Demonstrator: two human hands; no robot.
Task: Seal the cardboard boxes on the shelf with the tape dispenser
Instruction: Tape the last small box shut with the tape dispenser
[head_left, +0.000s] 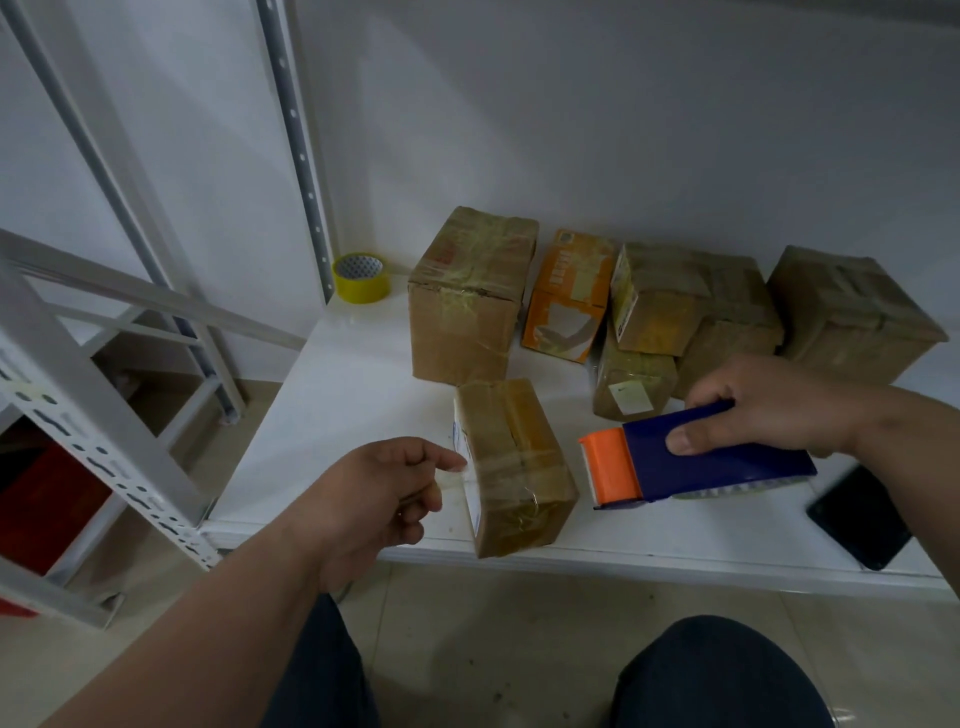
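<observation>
Two bare hands work over a white shelf (343, 374). Between them lies a small cardboard box (511, 462), close to the shelf's front edge, with clear tape (457, 475) running across its top. The left hand (374, 499), just left of the box, pinches the loose tape end between thumb and fingers. The right hand (769, 410), just right of the box, grips a blue and orange tape dispenser (691, 460). Beyond both hands stand more taped boxes (467, 296) and a yellow tape roll (360, 276). A black phone (860, 517) lies under the right wrist.
</observation>
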